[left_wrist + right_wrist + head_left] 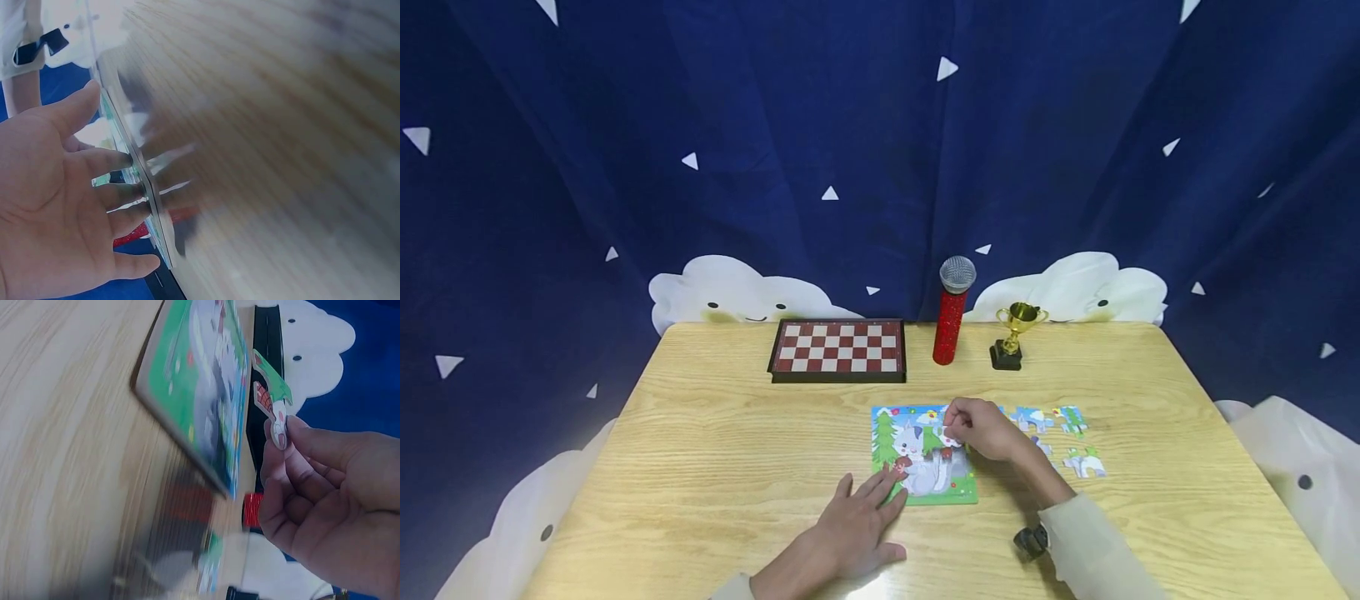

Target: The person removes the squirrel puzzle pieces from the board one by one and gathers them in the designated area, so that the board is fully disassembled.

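Note:
A jigsaw puzzle (951, 496) lies on the table, with a picture of a white and grey squirrel-like animal, fir trees and grass. My left hand (859, 527) rests on its lower left corner, fingers straight and spread. My right hand (987, 429) is over the upper right part of the puzzle. Between thumb and fingers it pinches a puzzle piece (279, 419), coloured green, reddish brown and white, which stands tilted above the board in the right wrist view. A dark grey gap shows in the picture at the right.
Several loose puzzle pieces (1084, 462) lie right of the board, partly hidden behind the right forearm. Along the back stand a chessboard (838, 348), a red microphone (950, 325) and a gold trophy cup (1015, 333). A blue curtain (880, 125) hangs behind the wooden table (722, 450).

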A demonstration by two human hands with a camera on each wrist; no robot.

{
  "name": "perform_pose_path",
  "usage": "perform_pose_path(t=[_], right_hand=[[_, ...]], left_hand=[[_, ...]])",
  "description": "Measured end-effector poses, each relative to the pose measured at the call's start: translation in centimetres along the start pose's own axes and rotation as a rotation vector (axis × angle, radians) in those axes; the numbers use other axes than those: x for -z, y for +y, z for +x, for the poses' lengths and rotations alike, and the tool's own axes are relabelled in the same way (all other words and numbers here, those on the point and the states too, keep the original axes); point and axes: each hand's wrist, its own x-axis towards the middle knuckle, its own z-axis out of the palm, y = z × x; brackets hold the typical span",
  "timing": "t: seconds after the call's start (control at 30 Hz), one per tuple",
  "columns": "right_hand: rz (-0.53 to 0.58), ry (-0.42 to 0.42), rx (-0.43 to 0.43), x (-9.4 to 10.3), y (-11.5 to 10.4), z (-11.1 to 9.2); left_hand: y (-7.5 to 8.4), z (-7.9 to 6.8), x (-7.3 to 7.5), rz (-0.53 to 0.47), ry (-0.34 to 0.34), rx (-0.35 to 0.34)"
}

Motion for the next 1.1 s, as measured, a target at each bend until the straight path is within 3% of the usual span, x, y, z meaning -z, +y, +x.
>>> perform_pose_path(t=[0.23, 0.53, 0.9, 1.1], right_hand=[[-0.027, 0.013, 0.003, 2.0, 2.1, -1.4], [0.018, 0.002, -0.005, 3.8, 4.4, -3.1], [0.012, -0.059, -0.035, 4.6, 6.0, -3.7], [-0.016, -0.036, -0.098, 4.2, 6.4, -3.7]], left_hand=[[0.0, 0.0, 0.1, -0.002, -0.009, -0.003], [0.0, 0.0, 0.1, -0.008, -0.004, -0.003], [0.0, 0.1, -0.1, -0.007, -0.003, -0.001], [0.0, 0.0, 0.0, -0.025, -0.009, 0.001]])
